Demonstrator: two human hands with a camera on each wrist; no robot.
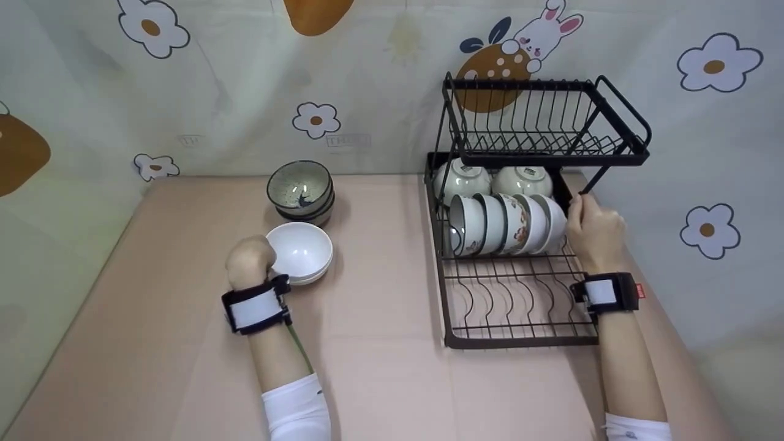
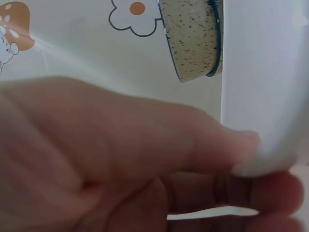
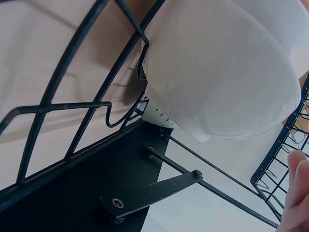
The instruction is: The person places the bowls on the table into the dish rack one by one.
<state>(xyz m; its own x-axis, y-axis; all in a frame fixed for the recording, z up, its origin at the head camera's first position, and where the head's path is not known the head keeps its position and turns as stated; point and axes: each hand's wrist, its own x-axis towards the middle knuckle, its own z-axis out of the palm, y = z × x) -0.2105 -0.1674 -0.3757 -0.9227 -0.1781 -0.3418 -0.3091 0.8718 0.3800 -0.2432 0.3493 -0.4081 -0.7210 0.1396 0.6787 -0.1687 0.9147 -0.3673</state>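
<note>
On the left of the table stands a small stack of white bowls [image 1: 300, 250]. My left hand [image 1: 250, 262] pinches the rim of a white bowl [image 2: 270, 92], thumb on one side and fingers on the other, in the left wrist view. Over at the right, my right hand [image 1: 595, 236] grips a side strut of the black two-tier dish rack [image 1: 520, 343]; in the right wrist view only some fingers [image 3: 295, 191] show at the edge. Several white bowls [image 1: 505, 225] stand on edge in the lower tier, beside that hand.
Behind the white stack is a pile of speckled grey-green bowls [image 1: 300, 187]. Two pale bowls [image 1: 522, 181] lie upside down at the back of the lower tier. The upper tier [image 1: 539, 144] overhangs them. A patterned cloth [image 1: 380, 73] hangs behind the table.
</note>
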